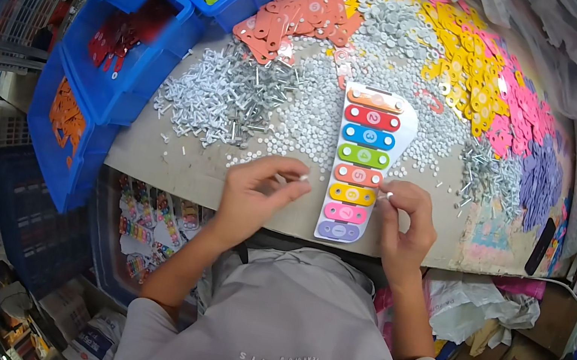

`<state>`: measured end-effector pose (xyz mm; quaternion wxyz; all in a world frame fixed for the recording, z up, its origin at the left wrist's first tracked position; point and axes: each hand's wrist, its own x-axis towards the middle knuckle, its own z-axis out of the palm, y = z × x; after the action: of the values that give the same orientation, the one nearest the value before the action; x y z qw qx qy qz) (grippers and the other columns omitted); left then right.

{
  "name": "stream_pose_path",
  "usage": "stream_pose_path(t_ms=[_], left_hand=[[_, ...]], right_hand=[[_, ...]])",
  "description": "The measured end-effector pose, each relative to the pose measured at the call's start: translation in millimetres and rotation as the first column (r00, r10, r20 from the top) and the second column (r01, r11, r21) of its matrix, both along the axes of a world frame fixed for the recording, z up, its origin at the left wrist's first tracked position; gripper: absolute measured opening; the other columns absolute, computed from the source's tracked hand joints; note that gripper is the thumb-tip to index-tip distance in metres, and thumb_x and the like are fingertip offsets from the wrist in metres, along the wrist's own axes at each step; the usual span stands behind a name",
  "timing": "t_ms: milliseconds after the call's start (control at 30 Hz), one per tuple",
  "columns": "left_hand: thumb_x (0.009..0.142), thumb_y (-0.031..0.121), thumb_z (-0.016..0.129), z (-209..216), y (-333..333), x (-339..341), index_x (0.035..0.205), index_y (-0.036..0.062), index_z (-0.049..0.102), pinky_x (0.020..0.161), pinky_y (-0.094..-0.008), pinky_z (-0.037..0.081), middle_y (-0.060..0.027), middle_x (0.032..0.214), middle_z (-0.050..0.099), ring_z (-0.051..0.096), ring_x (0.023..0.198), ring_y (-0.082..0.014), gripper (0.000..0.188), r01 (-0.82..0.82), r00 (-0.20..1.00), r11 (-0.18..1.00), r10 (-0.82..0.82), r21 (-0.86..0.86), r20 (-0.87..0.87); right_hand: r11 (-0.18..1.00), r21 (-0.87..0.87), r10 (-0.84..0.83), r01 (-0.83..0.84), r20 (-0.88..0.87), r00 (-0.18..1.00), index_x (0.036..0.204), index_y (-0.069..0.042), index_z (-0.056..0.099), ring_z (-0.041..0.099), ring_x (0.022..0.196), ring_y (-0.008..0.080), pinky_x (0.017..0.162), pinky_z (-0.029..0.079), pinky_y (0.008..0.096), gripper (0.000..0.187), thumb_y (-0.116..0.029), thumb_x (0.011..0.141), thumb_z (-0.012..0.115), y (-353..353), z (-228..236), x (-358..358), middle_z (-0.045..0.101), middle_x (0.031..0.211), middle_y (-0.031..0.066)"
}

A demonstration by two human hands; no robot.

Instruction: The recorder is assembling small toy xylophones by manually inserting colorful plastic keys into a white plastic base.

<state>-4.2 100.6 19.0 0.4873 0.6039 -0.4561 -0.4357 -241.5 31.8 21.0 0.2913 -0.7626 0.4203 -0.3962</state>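
Note:
A toy xylophone (365,156) with a white base and several coloured bars lies upright in front of me on the table. White round caps sit on the ends of the upper bars; the yellow bar (352,194), pink bar (345,213) and purple bar (338,231) show bare holes or screw ends. Left of the yellow bar, my left hand (249,196) pinches a small white cap (304,178) between thumb and forefinger. Against the xylophone's right edge, my right hand (409,227) pinches another small white cap (388,195).
Loose white caps (306,122) and metal screws (226,97) cover the table beyond. Piles of salmon bars (298,10), yellow bars (468,65), pink bars (525,113) and purple bars (541,173) lie farther back. Blue bins (117,86) line the left; a black phone-like slab (540,247) lies right.

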Motion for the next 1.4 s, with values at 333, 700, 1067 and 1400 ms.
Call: stream_pose_path(t_ms=[333,700,1067,1400], left_hand=[[0.096,0.003,0.064,-16,-17,-24,0.108,-0.0059,0.069,0.053,-0.0204,0.049,-0.012,0.088,0.074,0.065,0.068,-0.0098,0.015,0.206,0.785,0.946,-0.008,0.249,-0.619],[0.095,0.006,0.068,-15,-22,-20,0.105,-0.0043,0.068,0.05,-0.0181,0.045,-0.0108,0.083,0.073,0.06,0.061,-0.0063,0.014,0.253,0.782,0.937,-0.052,0.24,-0.62],[0.096,0.014,0.07,-15,-39,-13,0.131,0.0005,0.038,0.061,-0.0197,0.042,-0.0003,0.076,0.062,0.056,0.07,-0.0019,0.049,0.419,0.899,0.846,-0.334,0.329,-0.283],[0.094,0.018,0.073,-29,-51,-7,0.113,0.0012,0.049,0.052,-0.0224,0.034,0.0038,0.068,0.054,0.047,0.06,-0.0016,0.035,0.513,0.846,0.784,-0.393,0.349,-0.361]], right_hand=[[0.995,-0.082,0.046,-0.058,-0.14,0.989,0.089,-0.002,0.061,0.062,0.093,0.0283,0.08,0.05,0.0369,0.023,0.011,0.075,0.075,1,-11,3,0.069,0.1,0.0126],[0.785,0.612,-0.103,0.098,-0.026,0.994,0.088,-0.003,0.059,0.054,0.063,0.0069,0.056,0.042,0.0233,0.022,-0.009,0.087,0.08,1,-2,-1,0.062,0.071,0.0019],[0.328,0.929,-0.02,-0.17,0.187,0.982,0.107,-0.004,0.051,0.045,0.048,0.002,0.042,0.028,0.0211,0.031,-0.019,0.094,0.075,-26,4,-9,0.061,0.063,-0.0004],[0.238,0.935,0.049,-0.264,0.26,0.964,0.122,-0.004,0.047,0.054,0.058,0.0034,0.05,0.038,0.0193,0.033,-0.016,0.1,0.067,-33,6,-5,0.068,0.079,0.0021]])
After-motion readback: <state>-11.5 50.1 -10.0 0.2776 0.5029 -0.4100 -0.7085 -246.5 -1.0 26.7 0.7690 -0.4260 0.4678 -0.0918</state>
